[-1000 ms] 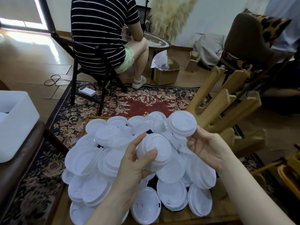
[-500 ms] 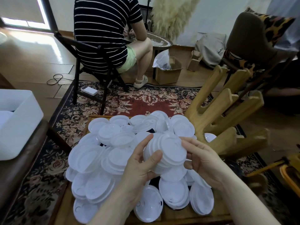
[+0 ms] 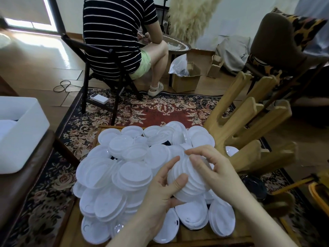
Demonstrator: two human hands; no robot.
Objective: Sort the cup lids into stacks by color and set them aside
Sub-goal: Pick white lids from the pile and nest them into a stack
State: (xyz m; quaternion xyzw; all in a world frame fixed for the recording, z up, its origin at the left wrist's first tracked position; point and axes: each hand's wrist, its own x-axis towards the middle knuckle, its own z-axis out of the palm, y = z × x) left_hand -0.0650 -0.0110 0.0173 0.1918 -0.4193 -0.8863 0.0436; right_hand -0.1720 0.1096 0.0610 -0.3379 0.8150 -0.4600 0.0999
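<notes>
A heap of white cup lids [image 3: 128, 173] covers a low wooden table [image 3: 213, 236]. Above the heap my left hand [image 3: 160, 195] grips a short stack of white lids [image 3: 188, 182] from the left, thumb across its near side. My right hand [image 3: 211, 168] covers the stack's right side with curled fingers on its top rim. Both hands hold the same stack. Dark lids show only in small gaps under the white ones.
A wooden peg rack [image 3: 249, 125] leans close on the right. A white bin [image 3: 19, 132] sits on a brown seat at left. A person in a striped shirt [image 3: 115, 38] sits on a chair beyond the patterned rug [image 3: 156, 111]. Cardboard boxes [image 3: 187, 79] stand further back.
My right hand brought its white lids down from the upper right onto the stack in my left hand. Both hands now close round one joined stack, slightly lower and nearer.
</notes>
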